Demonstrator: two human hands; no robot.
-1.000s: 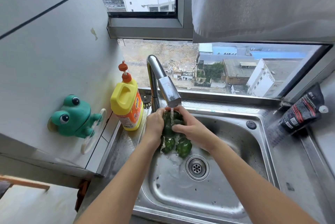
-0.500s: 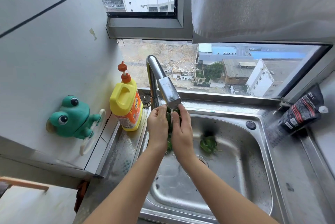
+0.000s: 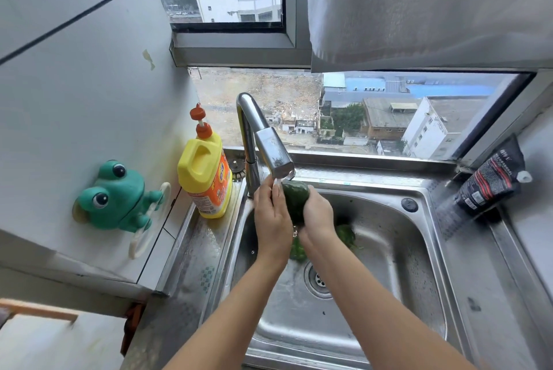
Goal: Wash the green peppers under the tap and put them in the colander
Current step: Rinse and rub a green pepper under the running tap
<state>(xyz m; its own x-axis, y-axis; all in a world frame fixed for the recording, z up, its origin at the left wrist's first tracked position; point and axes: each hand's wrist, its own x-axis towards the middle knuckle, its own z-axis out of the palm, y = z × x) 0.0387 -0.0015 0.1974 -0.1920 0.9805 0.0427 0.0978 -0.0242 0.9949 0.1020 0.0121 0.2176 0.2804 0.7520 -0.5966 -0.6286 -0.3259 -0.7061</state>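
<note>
A dark green pepper sits between both hands right under the running steel tap. My right hand grips it from the right. Against its left side lies my left hand, fingers pointing up into the water stream. Two more green peppers lie in the steel sink: one just right of my right hand, another partly hidden below my wrists near the drain. No colander is in view.
A yellow detergent bottle with an orange pump stands left of the tap. A green frog holder hangs on the left wall. A black pouch leans at the sink's right corner. The window sill runs behind the sink.
Earlier both hands held several peppers together. Two of them dropped into the sink. Now one pepper is held upright under the tap, and my hands have shifted slightly around it.
</note>
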